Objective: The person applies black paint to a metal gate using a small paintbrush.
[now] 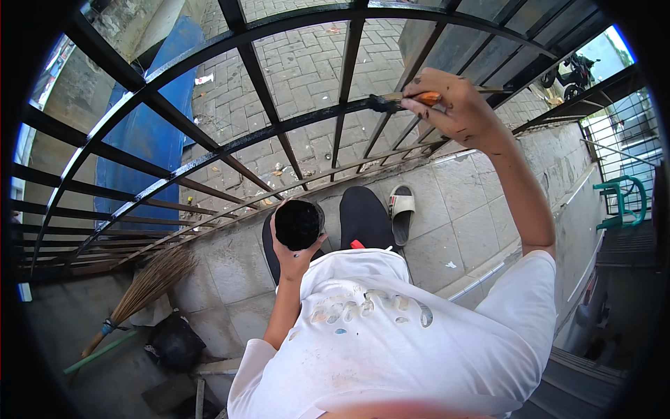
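Observation:
My right hand grips a paintbrush with an orange handle, and dark smears mark the fingers and wrist. The brush's black, paint-loaded bristles touch a horizontal bar of a metal fence. Left of the brush, that bar shines with what looks like wet black paint. Down by my knees, my left hand holds a round container of black paint by its side. Its open top faces up at me. Brownish patches show on the lower parts of the upright bars.
A stick broom leans at the left near a black plastic bag. One slide sandal lies on the tiled floor. Beyond the fence stand a blue panel and paving. A green plastic chair is at the far right.

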`<state>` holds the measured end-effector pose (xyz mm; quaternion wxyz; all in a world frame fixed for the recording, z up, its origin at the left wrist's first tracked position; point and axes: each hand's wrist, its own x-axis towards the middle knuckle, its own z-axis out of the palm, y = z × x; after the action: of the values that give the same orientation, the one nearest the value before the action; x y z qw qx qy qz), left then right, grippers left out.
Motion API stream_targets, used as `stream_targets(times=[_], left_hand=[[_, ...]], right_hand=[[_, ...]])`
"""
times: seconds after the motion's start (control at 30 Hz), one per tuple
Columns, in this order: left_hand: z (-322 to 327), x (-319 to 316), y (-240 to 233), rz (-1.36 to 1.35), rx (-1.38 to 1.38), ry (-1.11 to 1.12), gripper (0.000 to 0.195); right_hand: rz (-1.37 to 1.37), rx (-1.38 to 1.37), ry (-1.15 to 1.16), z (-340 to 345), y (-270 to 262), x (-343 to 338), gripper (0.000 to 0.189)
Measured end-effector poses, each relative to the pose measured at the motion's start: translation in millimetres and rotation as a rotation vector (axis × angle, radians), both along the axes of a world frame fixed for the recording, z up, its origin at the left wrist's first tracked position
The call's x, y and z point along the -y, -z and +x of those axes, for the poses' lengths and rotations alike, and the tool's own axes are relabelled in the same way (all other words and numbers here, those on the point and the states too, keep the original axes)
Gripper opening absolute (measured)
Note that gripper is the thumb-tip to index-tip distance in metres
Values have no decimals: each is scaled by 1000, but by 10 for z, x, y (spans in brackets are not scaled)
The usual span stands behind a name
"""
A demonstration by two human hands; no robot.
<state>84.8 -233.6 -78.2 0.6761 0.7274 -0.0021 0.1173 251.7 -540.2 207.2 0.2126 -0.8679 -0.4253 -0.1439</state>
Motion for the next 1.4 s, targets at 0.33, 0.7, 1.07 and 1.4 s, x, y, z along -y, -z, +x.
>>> stream_targets(times=[0.33,0.7,1.07,1.4], left_hand=[[1,-5,-44,-25,-23,-4,88],[40,30,-124,-144,10,-11,87],[52,36,-153,-126,44,-38,84],[61,54,-91,-152,54,-45,80]], right_hand=[[215,-71,214,2,79,-5,17],[546,-71,281,-290,469,71,14],[532,-105,360,-282,431,48,15],[544,-91,374,-217,318,-5,15]])
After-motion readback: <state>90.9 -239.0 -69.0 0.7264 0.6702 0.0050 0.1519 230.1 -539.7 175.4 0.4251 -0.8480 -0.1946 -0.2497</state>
